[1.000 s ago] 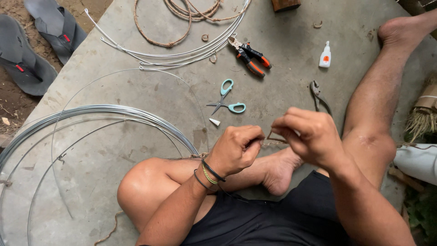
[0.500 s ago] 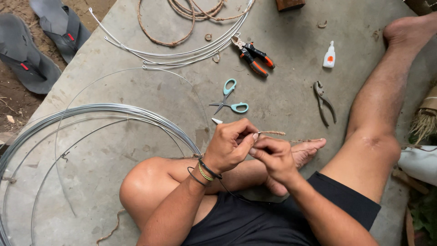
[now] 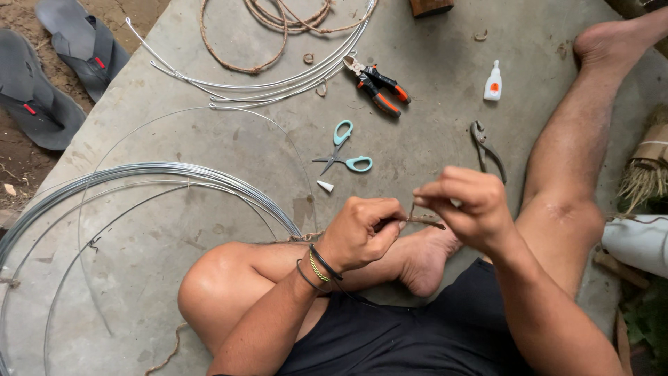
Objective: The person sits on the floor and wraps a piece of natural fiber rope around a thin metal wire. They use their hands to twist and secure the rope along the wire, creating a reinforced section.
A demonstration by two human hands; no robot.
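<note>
1. Left hand [image 3: 362, 233]: fingers are curling shut around a thin wire wrapped in brown fibre [image 3: 424, 221], pinching it at the thumb; dark and gold bracelets are sitting at the wrist.
2. Right hand [image 3: 467, 205]: fingertips are closing together on the other end of the same wrapped wire, just beside the left hand, above a bare foot.
3. Teal-handled scissors [image 3: 342, 154]: lying open on the rough grey concrete slab [image 3: 431, 90], just beyond the left hand.
4. Small white cone-shaped cap [image 3: 325, 186]: resting between the scissors and the left hand.
5. Dark metal pliers [image 3: 486, 147]: lying just beyond the right hand.
6. Orange-and-black cutters [image 3: 379, 82]: lying farther out, beyond the scissors.
7. Small white glue bottle [image 3: 493, 81]: standing well beyond the right hand.
8. Coil of shiny grey wire [image 3: 139, 177]: spreading in wide loops to the left of the left hand.
9. Bent white wire lengths [image 3: 257, 87] and twisted brown rope [image 3: 240, 66]: lying at the far edge.
10. Grey sandals [image 3: 56, 69]: resting on dirt, far left.
</note>
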